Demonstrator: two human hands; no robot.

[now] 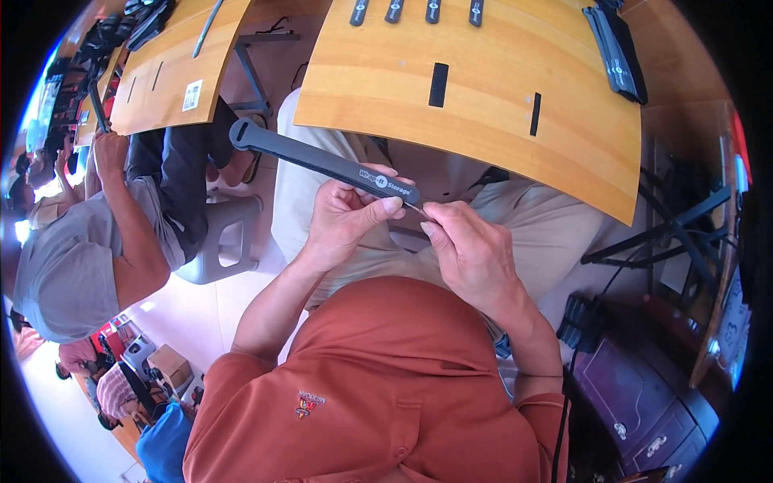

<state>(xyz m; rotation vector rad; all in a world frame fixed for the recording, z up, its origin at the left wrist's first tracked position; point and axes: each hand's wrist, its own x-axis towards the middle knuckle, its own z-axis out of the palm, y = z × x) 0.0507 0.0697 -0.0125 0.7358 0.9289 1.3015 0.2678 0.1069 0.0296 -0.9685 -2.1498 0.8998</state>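
Observation:
A dark grey storage strap with pale printing and a slot in its rounded far end is held over my lap, in front of the table's near edge. My left hand is closed around its near end, the thumb pressing on top. At that same end, the fingers of my right hand are pinched together. A thin, short line shows between its fingertips and the strap; what it is I cannot make out. The strap slants up and away to the left.
On the wooden table lie several similar straps, two black strips and a bundle of straps at the right. A co-worker sits at left on a grey stool. A dark drawer cabinet stands at right.

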